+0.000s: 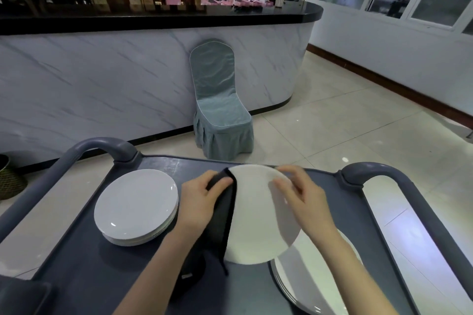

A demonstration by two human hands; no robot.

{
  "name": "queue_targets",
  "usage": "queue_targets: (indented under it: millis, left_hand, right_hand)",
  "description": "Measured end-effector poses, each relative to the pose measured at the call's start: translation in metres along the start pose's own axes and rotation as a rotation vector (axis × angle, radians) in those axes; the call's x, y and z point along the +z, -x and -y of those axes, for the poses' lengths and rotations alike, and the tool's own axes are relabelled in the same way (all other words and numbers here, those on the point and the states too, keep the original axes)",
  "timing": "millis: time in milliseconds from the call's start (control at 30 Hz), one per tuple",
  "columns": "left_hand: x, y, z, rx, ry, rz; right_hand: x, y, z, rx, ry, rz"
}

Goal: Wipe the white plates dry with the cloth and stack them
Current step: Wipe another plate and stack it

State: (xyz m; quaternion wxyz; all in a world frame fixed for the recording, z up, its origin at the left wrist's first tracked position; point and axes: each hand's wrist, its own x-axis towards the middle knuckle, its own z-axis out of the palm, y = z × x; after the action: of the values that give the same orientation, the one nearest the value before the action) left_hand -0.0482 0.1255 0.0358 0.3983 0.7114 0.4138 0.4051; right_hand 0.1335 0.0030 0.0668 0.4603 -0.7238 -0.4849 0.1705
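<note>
A white plate (pixel 258 215) is held tilted above the grey cart top (pixel 107 271). My right hand (pixel 299 194) grips its far right rim, thumb on the face. My left hand (pixel 202 199) pinches a dark cloth (pixel 225 215) against the plate's left edge; the cloth hangs down below the plate. A stack of white plates (pixel 135 207) lies on the cart to the left. Another stack of plates (pixel 317 279) sits at the lower right, partly hidden by my right forearm and the held plate.
The cart has raised grey handles at the left (pixel 102 148) and right (pixel 378 174). Beyond it stand a chair with a blue-grey cover (pixel 220 110) and a marble-look bar counter (pixel 102 79). Tiled floor (pixel 345 123) opens to the right.
</note>
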Motion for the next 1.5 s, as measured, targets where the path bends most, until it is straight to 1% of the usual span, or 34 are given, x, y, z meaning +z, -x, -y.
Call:
queue_targets:
  millis: [67, 100, 133, 200, 233, 267, 367, 433, 533, 600, 733, 767, 800, 833, 933, 1000, 1133, 1200, 1267, 1300, 1333, 1367, 1400, 1467, 1500]
  left_hand:
    - [0.003, -0.001, -0.006, 0.12, -0.049, 0.168]
    - [0.005, -0.001, -0.007, 0.148, -0.058, 0.221]
    - [0.007, 0.001, -0.007, 0.162, -0.06, 0.241]
    - [0.008, 0.007, -0.004, 0.161, -0.038, 0.232]
    - [0.009, 0.011, 0.0, 0.142, -0.01, 0.217]
    - [0.008, 0.015, 0.004, 0.102, 0.031, 0.188]
    - [0.003, 0.02, 0.014, -0.069, 0.163, 0.03]
    - [0.001, 0.022, 0.017, -0.123, 0.202, -0.013]
    - [-0.003, 0.018, 0.014, -0.105, 0.156, 0.014]
    - [-0.008, 0.01, 0.007, -0.054, 0.077, 0.069]
    - [-0.011, -0.003, -0.011, 0.135, -0.043, 0.342]
    - [-0.01, -0.002, -0.012, 0.158, -0.053, 0.364]
    - [-0.009, 0.0, -0.011, 0.155, -0.04, 0.339]
    - [-0.009, 0.003, -0.009, 0.127, 0.001, 0.276]
    - [-0.009, 0.013, 0.005, -0.059, 0.169, 0.071]
    - [-0.01, 0.018, 0.011, -0.132, 0.216, 0.044]
    - [-0.016, 0.01, 0.008, -0.078, 0.147, 0.087]
    - [-0.017, 0.002, 0.001, -0.01, 0.114, 0.165]
    - [-0.015, -0.003, -0.005, 0.076, 0.028, 0.273]
    - [-0.013, -0.003, -0.006, 0.093, 0.004, 0.309]
    - [-0.012, -0.003, -0.007, 0.086, 0.013, 0.312]
    - [-0.011, -0.003, -0.006, 0.065, 0.038, 0.272]
    - [-0.01, -0.001, -0.003, 0.036, 0.064, 0.192]
    - [-0.005, 0.005, 0.003, -0.091, 0.159, -0.047]
    - [-0.001, 0.009, 0.005, -0.19, 0.263, -0.162]
  right_hand:
    - [0.001, -0.005, 0.009, -0.102, 0.226, 0.166]
    - [0.005, -0.005, 0.011, -0.129, 0.322, 0.21]
    - [0.008, -0.004, 0.011, -0.143, 0.366, 0.217]
    - [0.012, 0.0, 0.006, -0.163, 0.341, 0.179]
    - [0.011, 0.001, 0.003, -0.151, 0.29, 0.149]
    - [0.009, 0.003, -0.001, -0.118, 0.204, 0.105]
    - [0.004, 0.006, -0.005, 0.023, -0.073, -0.113]
    - [0.005, 0.007, -0.007, 0.088, -0.127, -0.161]
    - [0.009, 0.009, -0.009, 0.095, -0.139, -0.122]
    - [0.012, 0.011, -0.009, 0.032, -0.118, -0.076]
    - [0.028, 0.011, -0.004, -0.114, 0.096, 0.104]
    - [0.029, 0.011, -0.003, -0.125, 0.096, 0.111]
    - [0.027, 0.01, -0.003, -0.123, 0.058, 0.093]
    - [0.023, 0.009, -0.003, -0.108, -0.002, 0.054]
    - [0.009, 0.009, -0.002, 0.003, -0.156, -0.107]
    - [0.007, 0.009, 0.0, 0.046, -0.163, -0.135]
    - [0.012, 0.011, 0.001, -0.002, -0.116, -0.062]
    - [0.018, 0.009, 0.002, -0.065, -0.014, 0.01]
    - [0.025, 0.009, 0.006, -0.117, 0.12, 0.091]
    - [0.026, 0.009, 0.008, -0.132, 0.149, 0.101]
    - [0.025, 0.007, 0.009, -0.139, 0.135, 0.086]
    - [0.023, 0.006, 0.009, -0.138, 0.081, 0.053]
    - [0.02, 0.005, 0.008, -0.111, 0.005, 0.0]
    - [0.018, 0.006, 0.009, 0.018, -0.186, -0.19]
    - [0.023, 0.008, 0.011, 0.109, -0.303, -0.308]
